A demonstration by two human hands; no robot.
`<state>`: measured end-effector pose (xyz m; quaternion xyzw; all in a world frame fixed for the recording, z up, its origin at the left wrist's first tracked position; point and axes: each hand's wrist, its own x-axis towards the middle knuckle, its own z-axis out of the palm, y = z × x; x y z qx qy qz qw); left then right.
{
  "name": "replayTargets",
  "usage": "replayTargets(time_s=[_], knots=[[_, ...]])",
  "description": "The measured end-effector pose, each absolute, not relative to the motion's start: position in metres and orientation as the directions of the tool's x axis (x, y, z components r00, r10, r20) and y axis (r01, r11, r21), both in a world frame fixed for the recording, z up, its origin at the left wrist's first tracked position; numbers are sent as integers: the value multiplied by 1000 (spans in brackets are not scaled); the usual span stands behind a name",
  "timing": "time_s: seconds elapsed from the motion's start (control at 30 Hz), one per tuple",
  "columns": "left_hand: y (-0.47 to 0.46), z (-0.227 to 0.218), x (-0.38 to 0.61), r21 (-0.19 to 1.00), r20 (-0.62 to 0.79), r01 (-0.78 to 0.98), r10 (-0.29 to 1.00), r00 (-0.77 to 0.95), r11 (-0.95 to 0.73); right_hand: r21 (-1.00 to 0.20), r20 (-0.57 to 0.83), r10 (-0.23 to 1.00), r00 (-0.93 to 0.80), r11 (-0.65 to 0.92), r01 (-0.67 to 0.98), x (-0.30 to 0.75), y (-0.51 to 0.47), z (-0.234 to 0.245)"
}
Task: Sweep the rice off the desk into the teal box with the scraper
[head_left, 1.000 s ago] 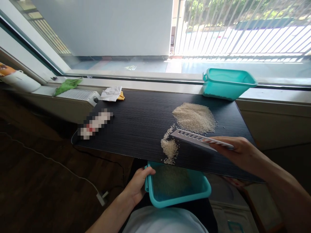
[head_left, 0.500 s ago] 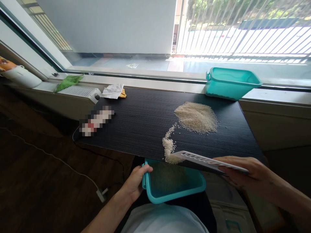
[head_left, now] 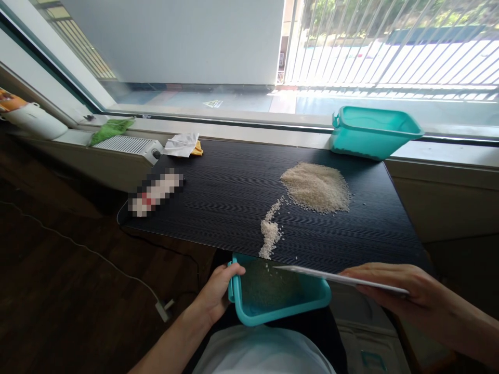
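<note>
The long black bench (head_left: 226, 197) has a matt, finely ridged wood-grain finish. Smooth plastic seems to form the flat white scraper (head_left: 307, 272), the handheld turquoise rectangular tub (head_left: 280, 315) and the glossier turquoise windowside tub (head_left: 358, 143). The heaped white rice (head_left: 316, 188) looks rough, grainy; the crumpled green cloth (head_left: 112, 131), matt.

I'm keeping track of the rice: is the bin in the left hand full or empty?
Neither: the bin in the left hand has grains over its shadowed bottom, below the rim; their depth I cannot tell.

Green cloth (head_left: 113, 130) beside a white grille (head_left: 127, 148), white plug (head_left: 162, 311) on dark floor (head_left: 78, 317), barred fence (head_left: 384, 70) outdoors
</note>
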<state>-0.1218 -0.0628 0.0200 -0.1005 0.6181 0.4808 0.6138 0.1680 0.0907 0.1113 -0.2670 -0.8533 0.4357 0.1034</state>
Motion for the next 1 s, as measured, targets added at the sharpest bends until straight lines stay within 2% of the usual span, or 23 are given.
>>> replayTargets(time_s=[0.07,0.13,0.23,0.3,0.6,0.83,0.9,1.0], knots=[[-62,20,-122,470,-858,-716,458,-232,517,-796,-1,545,-838,507,330,166,93,112],[-62,21,-122,469,-862,-713,446,-240,522,-772,53,596,-801,534,345,163,100,111],[-62,21,-122,475,-860,-707,447,-246,524,-698,86,698,-711,551,458,159,114,106],[-63,21,-122,478,-856,-708,457,-242,519,-659,72,723,-687,552,512,155,122,102],[-65,21,-125,474,-855,-724,458,-243,501,-735,47,627,-778,549,398,148,108,101],[-65,19,-125,478,-847,-711,484,-219,516,-777,11,478,-878,557,293,154,93,104],[-65,19,-125,479,-847,-714,483,-223,511,-769,37,500,-865,567,295,151,97,107],[-64,20,-125,472,-855,-714,465,-229,517,-737,73,600,-796,570,362,140,109,109]])
